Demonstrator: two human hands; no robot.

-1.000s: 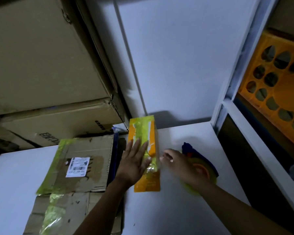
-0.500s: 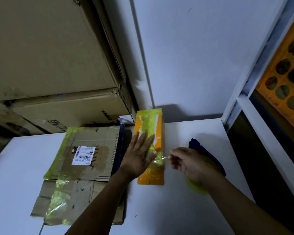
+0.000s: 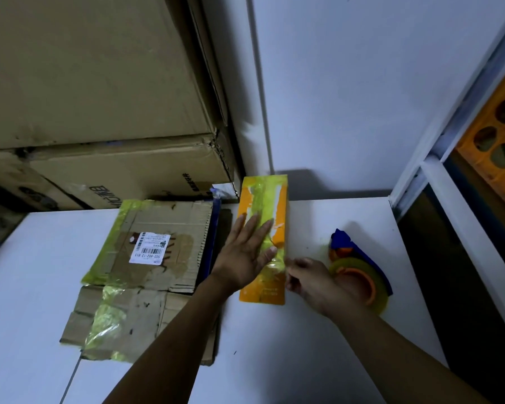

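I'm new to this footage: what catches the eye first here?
A tall orange cardboard box striped with yellow-green tape lies on the white table, the left hand pressing flat on it while the right hand pinches the tape at its edge. A blue-handled tape dispenser lies right of it.

The left hand [image 3: 247, 258] lies flat over the middle of the orange box [image 3: 276, 290], hiding its face there. Whether the curled fingers of the right hand [image 3: 312, 279] hold anything at the box's edge cannot be told, and its wrist covers the near side of the tape dispenser [image 3: 359, 266]. The shipping label [image 3: 150, 247] has print too small to read. The stacked cardboard boxes [image 3: 85, 68] run off the top and left edges, the orange crate [image 3: 496, 147] off the right
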